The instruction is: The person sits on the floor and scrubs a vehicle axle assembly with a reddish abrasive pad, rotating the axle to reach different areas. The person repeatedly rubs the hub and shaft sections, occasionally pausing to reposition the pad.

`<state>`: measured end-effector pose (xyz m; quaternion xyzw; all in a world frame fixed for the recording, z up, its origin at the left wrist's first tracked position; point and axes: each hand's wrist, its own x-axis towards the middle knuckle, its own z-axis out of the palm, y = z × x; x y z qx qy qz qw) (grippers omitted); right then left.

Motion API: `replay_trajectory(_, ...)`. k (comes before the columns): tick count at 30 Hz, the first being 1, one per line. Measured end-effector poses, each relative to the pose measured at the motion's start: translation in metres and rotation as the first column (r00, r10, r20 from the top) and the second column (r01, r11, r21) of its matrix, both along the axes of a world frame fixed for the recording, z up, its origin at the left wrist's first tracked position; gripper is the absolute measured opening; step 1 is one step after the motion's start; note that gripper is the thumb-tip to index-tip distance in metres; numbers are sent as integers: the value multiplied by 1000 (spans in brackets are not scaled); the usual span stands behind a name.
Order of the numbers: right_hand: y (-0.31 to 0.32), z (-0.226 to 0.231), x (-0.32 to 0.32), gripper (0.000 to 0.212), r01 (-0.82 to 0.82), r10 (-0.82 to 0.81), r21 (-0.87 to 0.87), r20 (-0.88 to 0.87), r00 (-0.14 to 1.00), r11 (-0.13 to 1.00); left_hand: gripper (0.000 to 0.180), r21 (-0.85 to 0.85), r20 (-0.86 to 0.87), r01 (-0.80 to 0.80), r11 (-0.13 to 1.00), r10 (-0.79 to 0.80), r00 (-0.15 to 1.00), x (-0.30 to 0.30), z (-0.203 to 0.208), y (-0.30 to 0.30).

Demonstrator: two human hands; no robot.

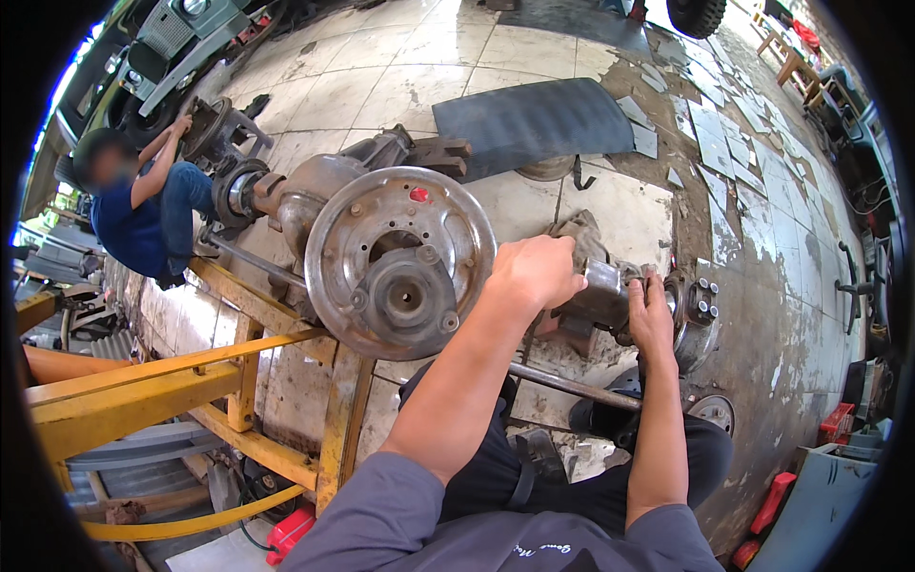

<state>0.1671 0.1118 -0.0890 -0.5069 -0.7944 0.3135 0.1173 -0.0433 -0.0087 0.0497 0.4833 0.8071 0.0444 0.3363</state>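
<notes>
My left hand [536, 274] is closed, its fingers hidden on the far side, with a crumpled grey-brown rag [579, 229] bunched right beyond them. Its thumb side is close to a squared metal piece [602, 286] of an axle assembly. My right hand [652, 316], fingers stretched out, rests against the same assembly beside its round hub [696, 319] with several bolts. To the left of my left forearm stands a large round metal backing plate [329, 257] with a three-cornered flange at its centre. Behind it is a rusty axle housing [329, 186].
A yellow steel frame [143, 400] stands at left. A long metal rod [572, 385] crosses before my knees. A dark curved panel [534, 129] lies on the tiled floor ahead. Another person [143, 200] crouches at far left, hands on a drum. Broken tiles [710, 143] lie at right.
</notes>
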Motion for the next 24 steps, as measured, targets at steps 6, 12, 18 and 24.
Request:
replay_trajectory(6, 17, 7, -12, 73, 28, -26, -114, 15, 1000, 993, 55, -28, 42, 31, 999, -29, 999, 4, -4, 2)
replay_trajectory(12, 0, 12, -4, 70, 35, -38, -95, -32, 999, 995, 52, -12, 12, 27, 1000, -26, 1000, 1, -3, 4)
replay_trajectory(18, 16, 1, -10, 68, -5, 5, -60, 1, 1000, 998, 51, -18, 25, 37, 999, -37, 999, 3, -5, 2)
replay_trajectory(24, -2, 2, -1, 70, 22, -23, -12, -24, 999, 1000, 52, -10, 16, 25, 1000, -25, 1000, 1, -5, 5)
